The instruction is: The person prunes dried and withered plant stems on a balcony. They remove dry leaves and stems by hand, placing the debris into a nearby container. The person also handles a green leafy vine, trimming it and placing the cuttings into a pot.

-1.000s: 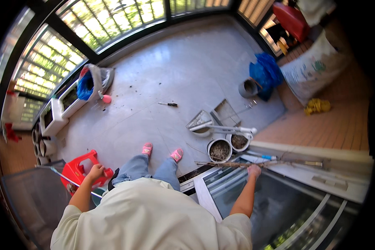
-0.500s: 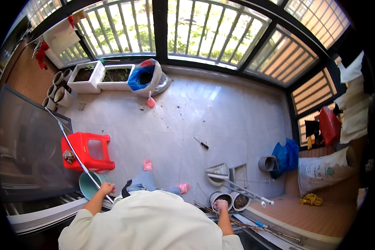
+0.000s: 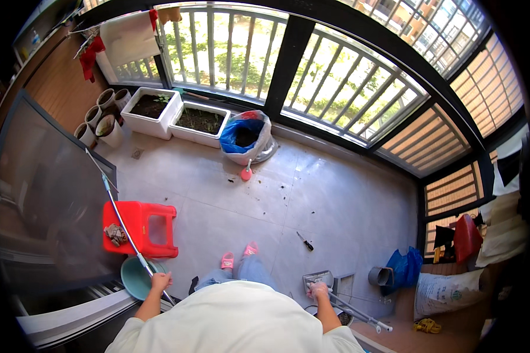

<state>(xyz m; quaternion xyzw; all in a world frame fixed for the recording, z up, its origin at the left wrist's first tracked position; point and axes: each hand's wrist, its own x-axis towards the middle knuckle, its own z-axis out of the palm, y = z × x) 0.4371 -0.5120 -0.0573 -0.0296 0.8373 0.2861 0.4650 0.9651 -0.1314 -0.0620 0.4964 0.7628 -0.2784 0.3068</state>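
Observation:
My left hand point(image 3: 161, 282) has its fingers curled beside a long metal pole point(image 3: 126, 226) and over the edge of a teal bucket point(image 3: 136, 283). The pole runs behind that hand; whether the fingers grip it, I cannot tell. At the right, my closed right hand point(image 3: 318, 289) seems covered by a thin clear glove. It is just in front of a grey dustpan point(image 3: 318, 277), overlapping it in view, above pots partly hidden by my arm. What it holds, if anything, is hidden. Long pale handles point(image 3: 364, 317) extend to the right of it.
A red stool point(image 3: 123, 210) bears a crumpled cloth point(image 3: 116, 235). White planters point(image 3: 199, 138), small pots point(image 3: 111, 134) and a blue-lined bag point(image 3: 231, 157) line the far side. A black-handled tool point(image 3: 308, 245) and small red scoop point(image 3: 246, 174) lie on the floor. A white sack point(image 3: 447, 294) stands right.
My view has shifted, and my feet now stand closer together. My right hand has moved up from over a pot to in front of the dustpan. The left stays near the bucket and pole.

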